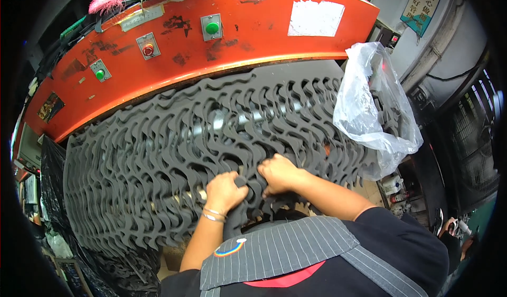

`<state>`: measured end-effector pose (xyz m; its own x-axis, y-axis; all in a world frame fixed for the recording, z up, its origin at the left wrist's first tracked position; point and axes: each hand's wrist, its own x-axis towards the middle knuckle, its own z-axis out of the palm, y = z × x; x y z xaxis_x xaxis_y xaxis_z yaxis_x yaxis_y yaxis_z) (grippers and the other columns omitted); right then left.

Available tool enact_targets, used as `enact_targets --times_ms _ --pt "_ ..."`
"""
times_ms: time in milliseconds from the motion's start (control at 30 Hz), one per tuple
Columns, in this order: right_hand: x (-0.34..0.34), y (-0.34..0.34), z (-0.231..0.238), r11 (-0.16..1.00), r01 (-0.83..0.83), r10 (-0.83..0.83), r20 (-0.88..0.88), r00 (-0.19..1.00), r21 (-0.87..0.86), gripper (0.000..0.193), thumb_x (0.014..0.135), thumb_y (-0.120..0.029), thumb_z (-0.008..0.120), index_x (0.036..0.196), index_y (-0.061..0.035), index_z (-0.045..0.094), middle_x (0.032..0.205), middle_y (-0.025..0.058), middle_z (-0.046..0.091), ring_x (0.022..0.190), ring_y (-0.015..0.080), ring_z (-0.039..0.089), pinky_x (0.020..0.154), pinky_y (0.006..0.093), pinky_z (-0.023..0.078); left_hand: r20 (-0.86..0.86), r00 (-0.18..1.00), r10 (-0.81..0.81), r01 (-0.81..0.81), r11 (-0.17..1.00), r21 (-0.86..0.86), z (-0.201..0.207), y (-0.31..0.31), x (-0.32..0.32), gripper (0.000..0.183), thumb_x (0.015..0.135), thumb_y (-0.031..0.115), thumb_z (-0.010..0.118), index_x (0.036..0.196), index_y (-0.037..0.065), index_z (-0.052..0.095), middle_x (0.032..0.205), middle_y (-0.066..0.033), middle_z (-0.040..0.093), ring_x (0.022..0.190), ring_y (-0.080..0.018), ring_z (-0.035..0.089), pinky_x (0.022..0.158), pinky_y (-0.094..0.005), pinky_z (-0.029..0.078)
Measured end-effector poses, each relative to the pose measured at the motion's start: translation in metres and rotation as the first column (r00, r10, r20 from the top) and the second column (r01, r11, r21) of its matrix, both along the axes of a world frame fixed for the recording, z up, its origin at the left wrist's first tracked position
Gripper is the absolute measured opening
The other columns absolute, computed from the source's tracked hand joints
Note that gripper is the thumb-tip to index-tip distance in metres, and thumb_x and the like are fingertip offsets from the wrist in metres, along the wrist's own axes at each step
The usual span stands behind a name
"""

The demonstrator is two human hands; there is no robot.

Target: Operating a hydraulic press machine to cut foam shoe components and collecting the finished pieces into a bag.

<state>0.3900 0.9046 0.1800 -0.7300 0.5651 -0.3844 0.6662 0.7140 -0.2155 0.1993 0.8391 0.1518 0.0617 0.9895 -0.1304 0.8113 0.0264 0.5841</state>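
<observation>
A wide sheet of dark grey foam (pixel 153 154), cut through with rows of wavy slots, spreads in front of me below an orange machine. My left hand (pixel 224 192), with thin bands round its wrist, is closed on the foam near the sheet's front edge. Close beside it on the right, my right hand (pixel 277 174) has its fingers curled round another strip of the same foam. Between the two hands the foam lattice is bunched and pulled out of line. My fingertips are partly hidden in the foam.
The orange machine (pixel 253 27) carries green buttons (pixel 212 28) and a red button (pixel 148 49). A clear plastic bag (pixel 364 107) with dark pieces in it stands at the sheet's right end. Black plastic (pixel 55 186) hangs at the left. A black fan-like grille (pixel 475 117) is far right.
</observation>
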Motion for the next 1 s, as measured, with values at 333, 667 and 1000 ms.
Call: enact_targets --times_ms 333,667,1000 --pt "0.002 0.115 0.073 0.912 -0.020 -0.166 -0.413 0.895 -0.410 0.047 0.085 -0.041 0.066 0.113 -0.0037 0.061 0.107 0.0155 0.066 0.103 0.0330 0.062 0.089 0.0412 0.049 0.858 0.505 0.099 -0.184 0.983 -0.005 0.067 0.039 -0.110 0.008 0.079 0.003 0.063 0.087 0.000 0.064 0.082 -0.0058 0.068 0.079 -0.0126 0.065 0.073 -0.0263 0.052" --pt "-0.113 0.272 -0.064 0.962 0.249 -0.249 -0.023 0.968 0.109 0.064 0.075 -0.041 0.074 0.126 -0.0076 0.055 0.124 0.0105 0.057 0.117 0.0285 0.053 0.100 0.0407 0.040 -0.027 0.981 0.193 -0.194 0.978 -0.076 -0.063 0.246 -0.101 0.066 0.078 0.033 0.053 0.136 0.001 0.046 0.144 -0.0142 0.042 0.138 -0.0244 0.033 0.113 -0.0330 0.026" --pt "-0.078 0.267 -0.060 0.790 0.439 0.089 -0.788 0.609 0.428 0.056 0.061 -0.022 0.082 0.107 -0.0055 0.055 0.103 0.0143 0.053 0.105 0.0361 0.048 0.092 0.0412 0.042 -0.047 0.979 0.197 -0.201 0.972 -0.119 -0.078 0.244 -0.101 0.067 0.081 0.034 0.052 0.137 0.001 0.043 0.147 -0.0133 0.038 0.138 -0.0234 0.031 0.113 -0.0337 0.027"
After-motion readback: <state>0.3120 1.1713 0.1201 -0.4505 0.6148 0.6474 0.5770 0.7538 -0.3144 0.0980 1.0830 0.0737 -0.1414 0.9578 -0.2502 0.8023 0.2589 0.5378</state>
